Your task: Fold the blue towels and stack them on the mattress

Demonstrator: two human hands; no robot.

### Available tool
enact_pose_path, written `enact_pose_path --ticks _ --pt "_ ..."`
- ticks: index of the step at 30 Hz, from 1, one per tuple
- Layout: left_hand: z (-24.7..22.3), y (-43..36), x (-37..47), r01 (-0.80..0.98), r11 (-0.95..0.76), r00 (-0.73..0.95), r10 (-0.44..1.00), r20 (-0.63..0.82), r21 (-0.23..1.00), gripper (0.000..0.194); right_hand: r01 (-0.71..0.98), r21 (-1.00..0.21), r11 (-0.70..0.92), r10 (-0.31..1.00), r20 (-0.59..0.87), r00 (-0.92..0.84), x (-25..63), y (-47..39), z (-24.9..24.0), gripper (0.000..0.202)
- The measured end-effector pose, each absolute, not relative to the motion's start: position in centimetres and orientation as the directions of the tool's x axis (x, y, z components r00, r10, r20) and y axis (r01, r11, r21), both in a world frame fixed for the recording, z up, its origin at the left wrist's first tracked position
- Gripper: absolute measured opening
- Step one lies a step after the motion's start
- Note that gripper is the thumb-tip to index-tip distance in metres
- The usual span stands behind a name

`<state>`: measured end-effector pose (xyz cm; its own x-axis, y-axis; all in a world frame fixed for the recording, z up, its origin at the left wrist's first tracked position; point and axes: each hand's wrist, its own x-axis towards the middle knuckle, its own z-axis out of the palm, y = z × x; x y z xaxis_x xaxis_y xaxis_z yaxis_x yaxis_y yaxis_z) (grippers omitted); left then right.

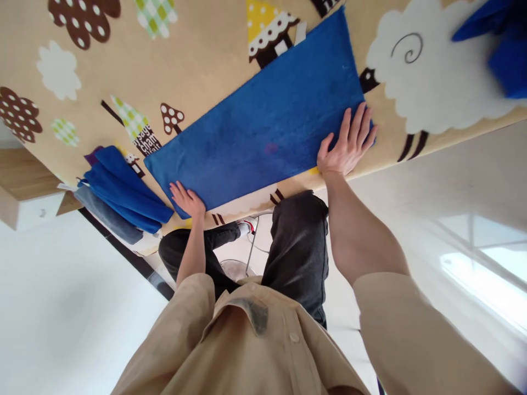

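Observation:
A blue towel point(263, 120) is spread flat across the tabletop, its long side running along the near edge. On its near left corner my left hand point(188, 199) lies flat with the fingers stretched out. My right hand point(345, 144) presses on the near right corner, palm down, its fingers apart and the tips close to the right edge. Neither hand grips anything. A small pale tag point(301, 33) sticks out from the towel's far edge, and a faint reddish spot shows near its middle.
Folded blue cloths point(123, 189) and a grey cloth point(109, 214) lie at the table's left end. More blue cloth point(510, 60) sits at the far right. Beneath everything is a beige printed tablecloth point(206, 60). A wooden-topped white cabinet point(39, 211) stands beyond the left edge.

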<state>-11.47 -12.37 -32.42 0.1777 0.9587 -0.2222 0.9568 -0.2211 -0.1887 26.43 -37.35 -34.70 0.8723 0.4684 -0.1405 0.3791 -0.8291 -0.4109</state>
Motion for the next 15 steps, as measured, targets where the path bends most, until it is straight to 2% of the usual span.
enact_pose_path --ticks 3,5,8,10,12,15 --pt "-32.0 -10.7 -14.2 0.956 -0.203 0.126 0.936 -0.329 -0.211 0.068 0.402 -0.380 -0.833 0.467 -0.093 0.879 26.5 -37.6 -35.4 0.065" --pt "-32.2 -10.2 -15.0 0.971 -0.184 0.120 0.927 -0.356 -0.153 0.069 0.418 -0.370 -0.830 0.472 -0.065 0.879 26.4 -37.7 -35.4 0.064" --pt "-33.1 -10.2 -15.7 0.994 -0.102 0.109 0.967 -0.228 0.039 0.068 0.413 -0.389 -0.824 0.478 -0.084 0.874 26.1 -37.4 -34.4 0.063" --pt "-33.9 -10.3 -16.1 0.985 -0.069 0.095 0.982 -0.163 0.160 0.068 0.360 -0.448 -0.818 0.470 -0.159 0.868 25.9 -37.1 -33.2 0.063" --pt "-34.5 -10.3 -16.6 0.975 -0.051 0.086 0.984 -0.154 0.219 0.068 0.300 -0.498 -0.813 0.460 -0.236 0.856 25.8 -36.8 -32.2 0.063" --pt "-35.1 -10.1 -17.5 0.973 -0.068 0.101 0.985 -0.141 0.221 0.068 0.306 -0.471 -0.828 0.455 -0.242 0.857 25.7 -36.7 -31.9 0.063"
